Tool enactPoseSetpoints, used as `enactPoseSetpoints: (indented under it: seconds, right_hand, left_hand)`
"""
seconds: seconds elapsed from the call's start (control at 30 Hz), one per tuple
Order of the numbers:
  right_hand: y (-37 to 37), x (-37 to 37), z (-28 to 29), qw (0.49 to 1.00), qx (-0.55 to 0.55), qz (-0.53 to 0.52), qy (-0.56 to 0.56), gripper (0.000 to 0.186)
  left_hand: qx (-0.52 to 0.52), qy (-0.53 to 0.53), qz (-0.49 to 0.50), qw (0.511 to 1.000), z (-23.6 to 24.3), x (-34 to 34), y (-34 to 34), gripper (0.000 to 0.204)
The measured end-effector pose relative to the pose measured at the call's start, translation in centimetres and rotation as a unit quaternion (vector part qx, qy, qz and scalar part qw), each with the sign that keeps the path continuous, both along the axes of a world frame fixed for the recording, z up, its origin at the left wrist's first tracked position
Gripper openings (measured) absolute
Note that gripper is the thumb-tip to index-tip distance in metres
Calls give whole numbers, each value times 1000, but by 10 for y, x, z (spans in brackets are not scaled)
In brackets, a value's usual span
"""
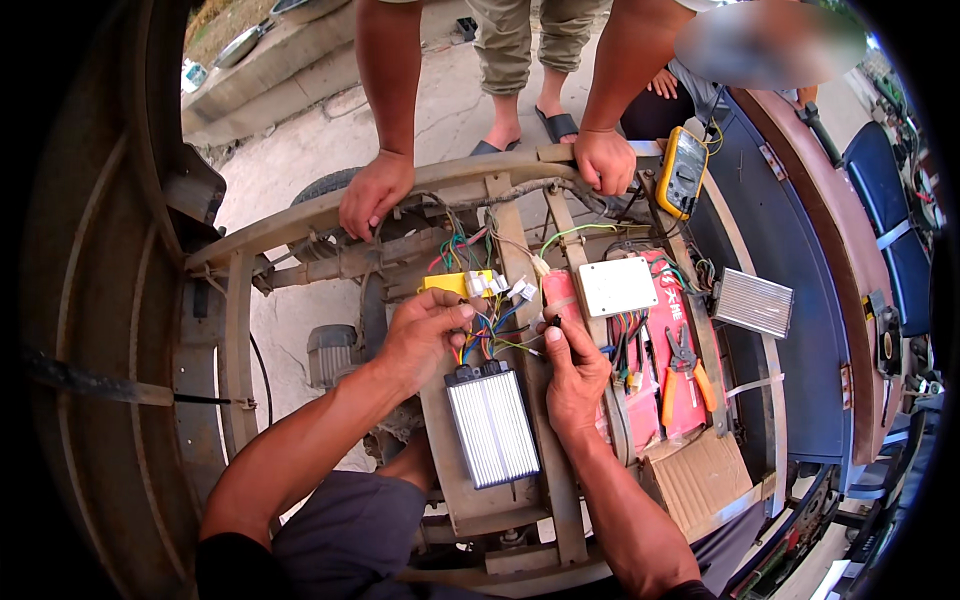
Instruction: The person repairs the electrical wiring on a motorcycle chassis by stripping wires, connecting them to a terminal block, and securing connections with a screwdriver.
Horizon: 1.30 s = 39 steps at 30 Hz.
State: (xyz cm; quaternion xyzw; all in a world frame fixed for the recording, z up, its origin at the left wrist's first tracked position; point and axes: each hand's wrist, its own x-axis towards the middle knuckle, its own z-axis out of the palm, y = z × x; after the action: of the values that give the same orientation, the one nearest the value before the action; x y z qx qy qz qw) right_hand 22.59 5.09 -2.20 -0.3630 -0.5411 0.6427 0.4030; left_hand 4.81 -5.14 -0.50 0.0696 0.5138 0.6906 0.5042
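Note:
Below my hands a silver finned controller box lies on a metal plate of the frame, its coloured wires fanning out from the top end. My left hand is closed in a pinch on thin wires just left of that bundle; a small dark end shows at its fingertips. Between thumb and forefinger, my right hand grips a small black connector. White plug connectors and a yellow block sit just beyond my fingers. Exactly what my left fingertips pinch is partly hidden.
Orange-handled pliers lie on red battery packs, beside a white box. A second finned box and a yellow multimeter are at the right. Another person's hands rest on the far rail. Cardboard lies near right.

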Motion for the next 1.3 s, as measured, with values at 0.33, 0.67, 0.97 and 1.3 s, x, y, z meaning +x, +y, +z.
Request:
enactPoseSetpoints:
  seconds: [0.33,0.67,0.97,1.3]
  right_hand:
    - [-9,-4,15,998,-9,53,-12,24]
    - [1,-3,12,967,214,109,-88,24]
    - [1,-4,9,959,238,120,-94,22]
    - [0,-5,9,956,241,128,-104,19]
  left_hand:
    - [-18,266,-113,957,10,13,1,19]
    - [-78,319,-138,934,23,14,3,20]
    - [-92,372,-148,912,31,17,4,17]
    - [-92,402,-170,895,30,14,2,17]
